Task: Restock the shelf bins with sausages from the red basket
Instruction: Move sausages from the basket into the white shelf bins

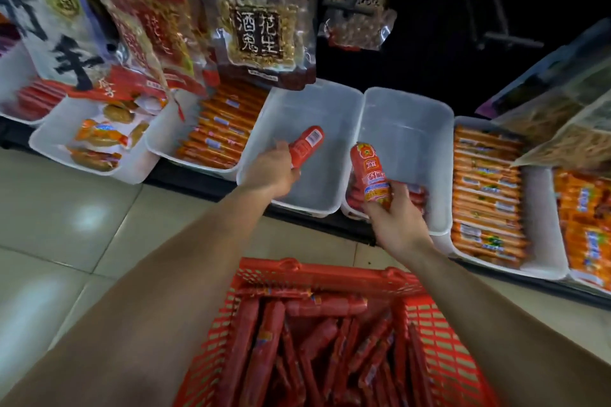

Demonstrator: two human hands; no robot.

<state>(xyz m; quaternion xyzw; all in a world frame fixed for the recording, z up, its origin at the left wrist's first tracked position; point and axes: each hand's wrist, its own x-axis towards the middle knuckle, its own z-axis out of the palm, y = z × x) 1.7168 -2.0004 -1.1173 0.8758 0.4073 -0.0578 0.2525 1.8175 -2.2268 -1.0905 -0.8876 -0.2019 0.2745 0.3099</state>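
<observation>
A red basket (324, 274) full of red sausages (325, 304) stands on the floor right below me. My left hand (271, 173) grips a thick red sausage (305, 144) with a barcode label, held over a translucent white bin (314, 99) that holds nothing else. My right hand (396, 218) holds another thick red sausage (372, 175) upright over the near end of the neighbouring white bin (410, 116), where a few red sausages (416, 195) lie at the front.
Bins of orange sausage packs sit on the left (221, 132) and the right (486, 188). Another bin (99, 145) holds snack packets. Peanut bags (261, 26) hang above the shelf. Pale floor tiles (82, 215) lie to the left.
</observation>
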